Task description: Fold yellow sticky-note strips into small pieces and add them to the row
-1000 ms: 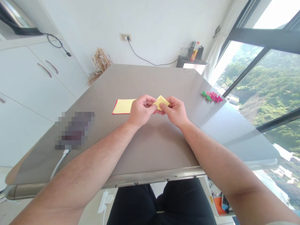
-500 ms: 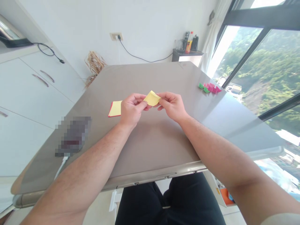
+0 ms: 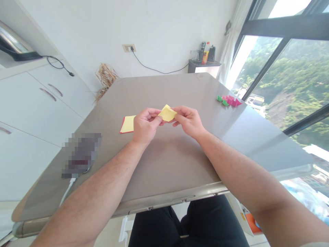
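Note:
A small folded piece of yellow paper point(image 3: 167, 113) is held up above the middle of the table, one corner pointing away from me. My left hand point(image 3: 147, 124) pinches its left corner between thumb and fingers. On the opposite corner, my right hand point(image 3: 189, 120) is closed in the same kind of pinch. Just left of my left hand lies a stack of yellow paper sheets point(image 3: 128, 124) with a red edge, partly covered by that hand. Several small folded paper pieces, pink point(image 3: 232, 101) and green point(image 3: 225, 103), stand together near the table's right edge.
The grey-brown table point(image 3: 164, 157) spreads out before me. A blurred-out dark flat object point(image 3: 83, 154) with a white cable point(image 3: 67, 192) lies on its left side. Beyond the far right corner stands a small cabinet point(image 3: 205, 68) with bottles. Windows point(image 3: 295, 68) line the right.
The view has tilted slightly, so everything sits a little lower. Both hands keep their pinch on the yellow paper, whose folded upper edges show slightly differently.

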Demonstrator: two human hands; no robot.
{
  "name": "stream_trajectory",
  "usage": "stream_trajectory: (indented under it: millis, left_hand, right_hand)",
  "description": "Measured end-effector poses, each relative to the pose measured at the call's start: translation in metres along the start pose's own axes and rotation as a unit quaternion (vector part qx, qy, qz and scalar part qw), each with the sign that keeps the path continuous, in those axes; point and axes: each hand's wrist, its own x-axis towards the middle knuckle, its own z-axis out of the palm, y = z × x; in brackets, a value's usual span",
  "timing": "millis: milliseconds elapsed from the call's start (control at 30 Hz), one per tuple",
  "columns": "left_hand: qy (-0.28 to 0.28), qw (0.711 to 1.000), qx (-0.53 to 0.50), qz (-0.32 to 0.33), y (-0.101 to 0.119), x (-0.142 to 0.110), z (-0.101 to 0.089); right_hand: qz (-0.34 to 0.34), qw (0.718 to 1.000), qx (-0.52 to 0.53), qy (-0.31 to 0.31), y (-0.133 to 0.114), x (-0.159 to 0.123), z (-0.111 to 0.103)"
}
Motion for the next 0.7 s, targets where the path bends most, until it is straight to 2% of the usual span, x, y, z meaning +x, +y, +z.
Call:
stream_trajectory:
  millis: [700]
  left_hand:
    - [-0.014, 1.000, -0.001, 0.001, 0.0021, -0.0014, -0.0007]
  right_hand:
    - [-0.010, 1.000, -0.012, 0.001, 0.0037, -0.0002, -0.0018]
